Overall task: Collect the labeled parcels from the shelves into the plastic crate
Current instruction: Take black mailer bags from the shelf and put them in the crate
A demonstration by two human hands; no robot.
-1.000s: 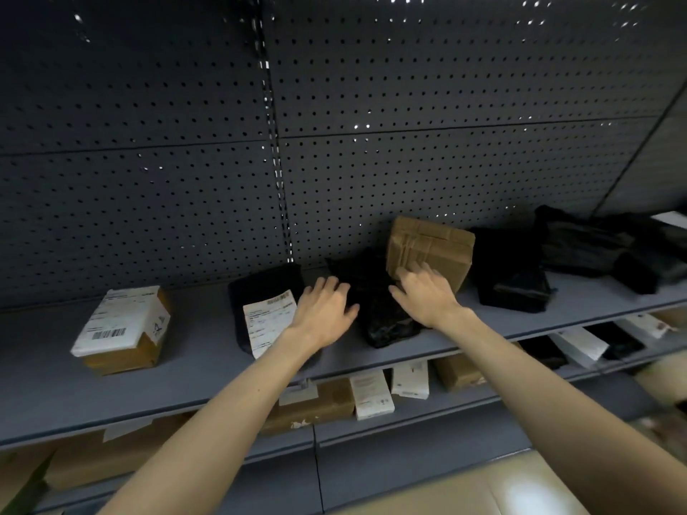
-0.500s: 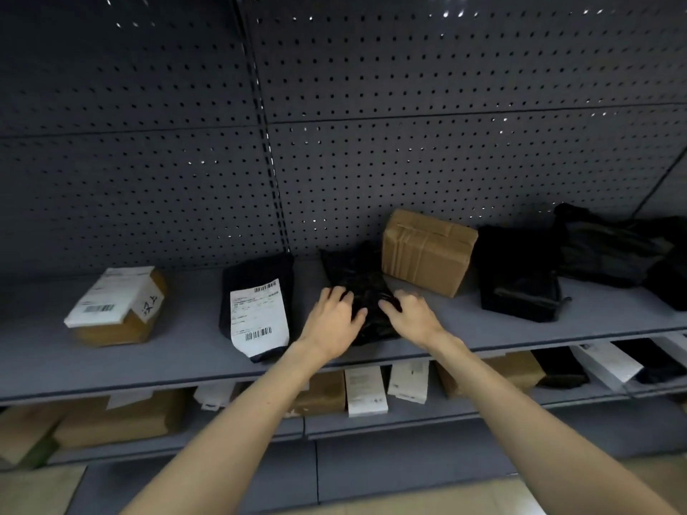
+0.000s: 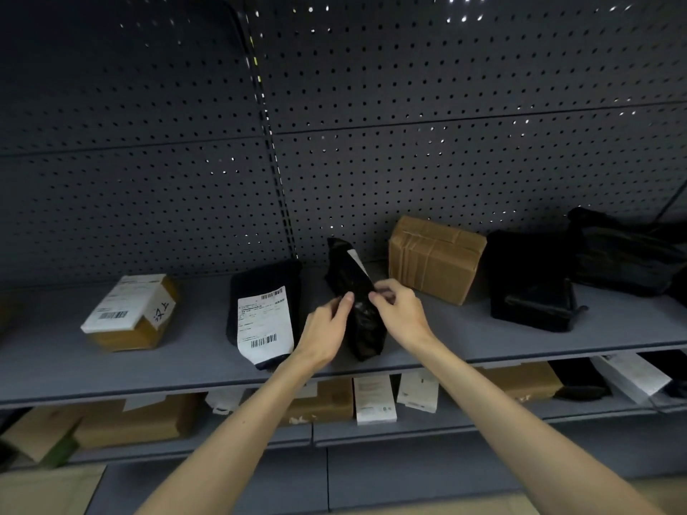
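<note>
1. Both of the person's hands are on one black plastic-bag parcel (image 3: pixel 357 310), about the middle of the upper shelf (image 3: pixel 483 340).
2. The left hand (image 3: pixel 327 328) pinches the bag's left side - thumb up against the plastic, fingers hidden behind it.
3. The right hand (image 3: pixel 403 317) grips the right edge with its fingers curled in around it.
4. The bag stands up on its edge, leaning, with its lower end down by the shelf's front lip; whether it rests on the shelf I cannot tell. A sliver of white label (image 3: pixel 357 259) shows along its upper end.
5. Just left of the hands, a flat black parcel (image 3: pixel 273 276) lies on the same shelf, with a large white barcode label (image 3: pixel 264 321) facing up.
6. Further left and well apart sits a small cardboard box (image 3: pixel 130 317) with a white label on top.
7. To the right, near the right hand but not touching it, a taped cardboard box (image 3: pixel 435 260) stands near the pegboard back panel (image 3: pixel 409 161); beyond it lie dark bags (image 3: pixel 528 284).
8. On the lower shelf (image 3: pixel 427 427) sit more cardboard boxes and white-labelled packets (image 3: pixel 373 399) - partly hidden under the shelf above.
</note>
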